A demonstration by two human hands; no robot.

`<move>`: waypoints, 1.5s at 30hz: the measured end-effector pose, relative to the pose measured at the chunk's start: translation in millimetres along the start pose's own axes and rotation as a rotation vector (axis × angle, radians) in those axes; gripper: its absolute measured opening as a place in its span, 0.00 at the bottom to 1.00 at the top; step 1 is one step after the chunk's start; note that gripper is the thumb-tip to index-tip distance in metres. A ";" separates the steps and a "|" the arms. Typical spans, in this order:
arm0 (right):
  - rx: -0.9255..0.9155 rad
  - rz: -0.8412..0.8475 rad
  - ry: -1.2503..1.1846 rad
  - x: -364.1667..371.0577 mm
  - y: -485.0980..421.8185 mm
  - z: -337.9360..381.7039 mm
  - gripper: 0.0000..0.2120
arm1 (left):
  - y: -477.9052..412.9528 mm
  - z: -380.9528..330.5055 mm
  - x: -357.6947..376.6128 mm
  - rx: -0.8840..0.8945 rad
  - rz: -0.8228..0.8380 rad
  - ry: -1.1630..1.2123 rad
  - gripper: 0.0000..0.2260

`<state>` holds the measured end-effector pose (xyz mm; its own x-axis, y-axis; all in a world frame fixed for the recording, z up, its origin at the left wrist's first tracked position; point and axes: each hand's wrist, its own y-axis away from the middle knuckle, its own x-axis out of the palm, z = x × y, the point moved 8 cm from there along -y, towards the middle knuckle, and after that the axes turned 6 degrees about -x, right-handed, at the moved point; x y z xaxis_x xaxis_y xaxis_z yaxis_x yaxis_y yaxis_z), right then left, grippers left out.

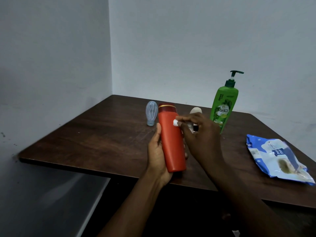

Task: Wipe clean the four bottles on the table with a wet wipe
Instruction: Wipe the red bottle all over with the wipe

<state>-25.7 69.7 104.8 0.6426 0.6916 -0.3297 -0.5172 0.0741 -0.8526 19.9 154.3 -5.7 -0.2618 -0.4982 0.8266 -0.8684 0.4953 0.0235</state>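
Left hand (156, 151) grips an upright red bottle (171, 141) above the tabletop (102, 142); right hand (200, 134) pinches a white wipe (175, 122) against it

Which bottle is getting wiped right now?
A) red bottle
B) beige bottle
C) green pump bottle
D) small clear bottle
A: the left hand grips the red bottle while the right hand pinches the wet wipe against its upper side. The green pump bottle stands apart on the table.
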 end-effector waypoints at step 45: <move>-0.224 0.194 0.154 33.6 -37.5 33.5 0.09 | -3.4 -1.9 -1.3 0.063 -0.102 -0.150 0.23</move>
<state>-3.7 114.2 139.2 0.6308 0.5595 -0.5376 -0.5120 -0.2205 -0.8302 24.0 154.5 -5.8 -0.2269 -0.6464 0.7284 -0.9171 0.3936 0.0636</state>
